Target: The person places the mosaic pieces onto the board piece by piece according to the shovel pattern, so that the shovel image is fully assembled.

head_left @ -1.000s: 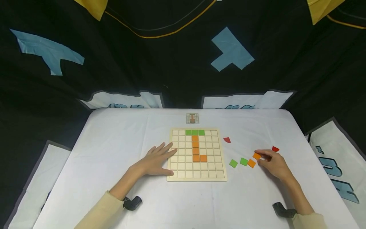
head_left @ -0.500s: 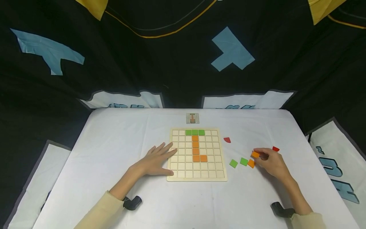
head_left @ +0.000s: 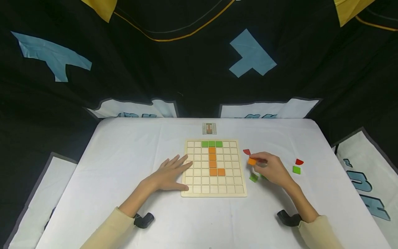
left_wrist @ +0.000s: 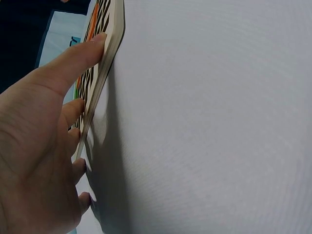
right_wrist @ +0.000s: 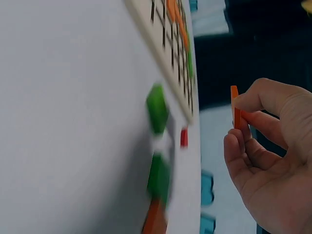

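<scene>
My left hand (head_left: 169, 174) rests on the left side of a wooden grid board (head_left: 230, 190), fingers spread; in the left wrist view the thumb (left_wrist: 83, 56) lies on its rim. Thumb and fingers of my right hand (head_left: 273, 169) pinch an orange square tile (head_left: 252, 161) just right of the board. The right wrist view shows this tile (right_wrist: 237, 117) edge-on, raised above the table. On the board, green tiles (head_left: 212, 144) form a short top row. Orange tiles (head_left: 212, 157) run down below it, with one (head_left: 221, 172) beside the lowest.
Right of the board lie a red rounded piece (head_left: 246, 151) and a green tile (head_left: 253, 177). Another green tile (right_wrist: 158, 178) and an orange one (right_wrist: 155, 219) lie beneath my right hand. Farther right are a red piece (head_left: 299, 162) and green tile (head_left: 296, 169). A pattern card (head_left: 209, 129) lies behind the board.
My right hand has lifted the orange tile and carried it left toward the board. A green tile at the far right has come into sight. My left hand has stayed still.
</scene>
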### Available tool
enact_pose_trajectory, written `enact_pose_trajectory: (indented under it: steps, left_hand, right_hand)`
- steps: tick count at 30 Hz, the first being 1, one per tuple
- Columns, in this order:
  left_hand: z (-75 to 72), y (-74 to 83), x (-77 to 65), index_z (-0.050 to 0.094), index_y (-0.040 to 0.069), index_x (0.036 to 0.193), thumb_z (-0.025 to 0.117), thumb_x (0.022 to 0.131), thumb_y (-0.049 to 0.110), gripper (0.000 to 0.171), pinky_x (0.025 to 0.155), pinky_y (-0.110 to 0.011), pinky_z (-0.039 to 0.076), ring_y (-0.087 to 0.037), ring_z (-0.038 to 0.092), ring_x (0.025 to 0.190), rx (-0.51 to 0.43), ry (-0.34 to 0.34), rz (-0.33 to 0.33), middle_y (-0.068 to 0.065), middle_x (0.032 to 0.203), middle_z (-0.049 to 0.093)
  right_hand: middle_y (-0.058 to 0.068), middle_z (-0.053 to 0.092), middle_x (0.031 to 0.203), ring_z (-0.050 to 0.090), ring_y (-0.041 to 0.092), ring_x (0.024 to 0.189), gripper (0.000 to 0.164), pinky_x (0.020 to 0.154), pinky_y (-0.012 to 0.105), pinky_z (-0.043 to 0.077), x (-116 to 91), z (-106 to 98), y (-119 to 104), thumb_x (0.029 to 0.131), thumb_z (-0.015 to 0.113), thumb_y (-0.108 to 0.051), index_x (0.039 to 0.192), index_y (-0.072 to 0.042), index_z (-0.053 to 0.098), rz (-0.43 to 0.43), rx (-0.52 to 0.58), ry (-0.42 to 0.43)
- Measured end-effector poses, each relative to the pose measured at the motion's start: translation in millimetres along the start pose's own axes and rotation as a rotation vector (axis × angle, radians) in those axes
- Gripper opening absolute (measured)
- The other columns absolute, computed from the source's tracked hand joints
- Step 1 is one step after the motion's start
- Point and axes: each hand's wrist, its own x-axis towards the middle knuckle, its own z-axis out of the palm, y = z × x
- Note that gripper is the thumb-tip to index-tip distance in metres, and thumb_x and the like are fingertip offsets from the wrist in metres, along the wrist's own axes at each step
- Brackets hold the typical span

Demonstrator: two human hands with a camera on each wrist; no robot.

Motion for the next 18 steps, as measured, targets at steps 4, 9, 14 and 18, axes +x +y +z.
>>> enact_pose_trajectory:
  steps: [4, 9, 14, 18]
  left_hand:
    - [-0.6, -0.3, 0.1, 0.033, 0.016, 0.158, 0.068, 0.085, 0.061, 0.092, 0.117, -0.061, 0.007, -0.038, 0.007, 0.15, 0.004, -0.002, 0.0, -0.01, 0.166, 0.012]
    - [-1.4, -0.4, -0.1, 0.033, 0.015, 0.158, 0.067, 0.085, 0.062, 0.093, 0.116, -0.062, 0.008, -0.039, 0.008, 0.15, 0.008, -0.003, -0.002, -0.011, 0.166, 0.012]
    - [-1.5, -0.5, 0.0, 0.033, 0.016, 0.158, 0.067, 0.085, 0.062, 0.093, 0.117, -0.061, 0.007, -0.038, 0.007, 0.15, 0.01, -0.01, -0.006, -0.01, 0.166, 0.011]
    - [-1.1, -0.4, -0.3, 0.033, 0.017, 0.158, 0.067, 0.086, 0.062, 0.092, 0.117, -0.061, 0.007, -0.037, 0.007, 0.15, 0.008, -0.014, -0.004, -0.01, 0.166, 0.011]
  right_hand:
    - [0.011, 0.068, 0.117, 0.067, 0.027, 0.099, 0.035, 0.085, 0.042, 0.057, 13, 17, -20, 0.083, 0.068, 0.0, 0.118, -0.002, 0.072, -0.078, 0.023, -0.063]
    - [0.006, 0.07, 0.113, 0.065, 0.022, 0.099, 0.036, 0.087, 0.041, 0.055, 29, 39, -42, 0.081, 0.069, -0.001, 0.116, -0.003, 0.073, -0.159, 0.007, -0.122]
    - [0.003, 0.07, 0.115, 0.061, 0.019, 0.102, 0.036, 0.09, 0.038, 0.052, 39, 62, -55, 0.08, 0.066, -0.004, 0.115, -0.006, 0.074, -0.176, -0.042, -0.187]
    - [0.001, 0.07, 0.113, 0.059, 0.017, 0.098, 0.036, 0.086, 0.034, 0.052, 43, 78, -60, 0.08, 0.068, -0.003, 0.115, -0.006, 0.074, -0.182, -0.041, -0.26]
